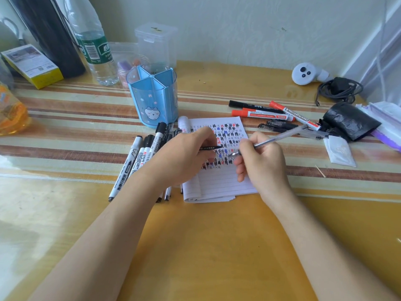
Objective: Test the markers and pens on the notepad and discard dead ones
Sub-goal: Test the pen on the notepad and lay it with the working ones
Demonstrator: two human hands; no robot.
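A lined notepad (219, 183) lies in the middle of the table, its upper half covered with black, red and blue test marks. My right hand (262, 164) grips a clear-barrelled pen (288, 133), tip down near the paper. My left hand (184, 157) rests on the pad's left side and pinches a thin black pen cap (211, 147). A pile of markers and pens (141, 157) lies left of the pad. Red and black markers (264, 112) lie right of it, beyond the pad.
A blue pen holder (154, 98) stands behind the pad. A water bottle (95, 46), clear boxes (156, 42) and a yellow box (32, 66) line the back left. A black bag (349, 121), white controller (306, 73) and coiled cable (338, 90) sit at the right.
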